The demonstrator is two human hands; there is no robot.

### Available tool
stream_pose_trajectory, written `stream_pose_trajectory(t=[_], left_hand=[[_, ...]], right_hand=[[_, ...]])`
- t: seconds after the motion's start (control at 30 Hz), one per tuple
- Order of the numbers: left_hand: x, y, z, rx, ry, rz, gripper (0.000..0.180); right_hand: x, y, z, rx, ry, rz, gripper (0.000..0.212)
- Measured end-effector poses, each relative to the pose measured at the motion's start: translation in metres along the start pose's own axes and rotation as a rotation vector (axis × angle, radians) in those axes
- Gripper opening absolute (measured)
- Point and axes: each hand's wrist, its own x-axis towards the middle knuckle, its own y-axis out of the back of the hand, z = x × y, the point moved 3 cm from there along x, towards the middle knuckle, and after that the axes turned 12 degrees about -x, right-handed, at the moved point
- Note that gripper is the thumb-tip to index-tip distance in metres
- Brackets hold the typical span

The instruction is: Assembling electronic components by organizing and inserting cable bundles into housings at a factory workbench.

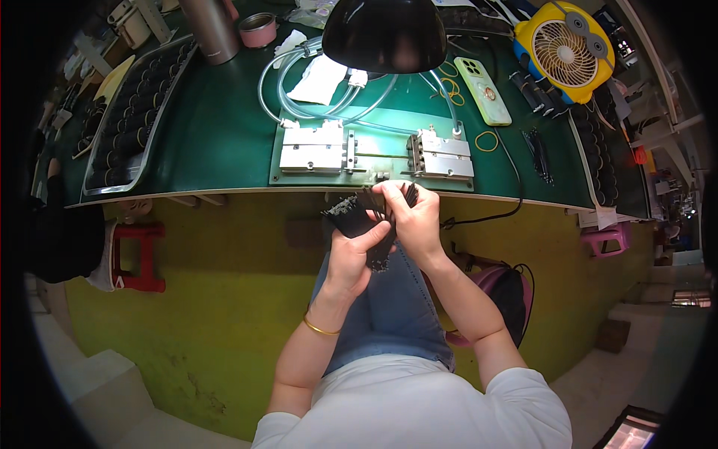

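My left hand (348, 260) is closed around a thick bundle of thin black wires (350, 220) with pale, silvery tips, held just in front of the bench edge. Close against it, my right hand (416, 223) pinches several black strands at the bundle's upper right side. Some fingers of both hands are hidden behind the wires. Just beyond my hands, a pale green base plate (299, 179) carries two silver metal blocks, a left block (310, 150) and a right block (443, 156), joined by a thin rod.
A black lamp shade (385, 34) hangs over the green bench (224, 127). Clear hoses (267, 93) run behind the blocks. A phone (482, 93), a yellow fan (565, 52) and loose black wires (537, 157) lie right. Left stand a tray of black bundles (134, 120) and a red stool (142, 258).
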Motion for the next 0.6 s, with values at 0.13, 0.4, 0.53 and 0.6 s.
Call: stream_pose_trajectory(t=[0.13,0.4,0.53,0.6], left_hand=[[0.003,-0.003,0.001,0.007,0.004,0.007,0.011],[-0.003,-0.004,0.014,0.007,-0.024,0.064,0.012],[0.001,-0.006,-0.004,-0.029,-0.018,0.030,0.013],[0.000,-0.001,-0.006,-0.034,-0.021,-0.001,0.012]], right_hand=[[0.006,0.001,0.003,0.094,-0.043,0.015,0.018],[0.006,-0.011,-0.007,0.142,-0.113,-0.008,0.018],[0.002,0.003,-0.002,0.091,-0.172,0.050,0.020],[-0.001,0.003,-0.003,0.116,-0.101,0.054,0.019]])
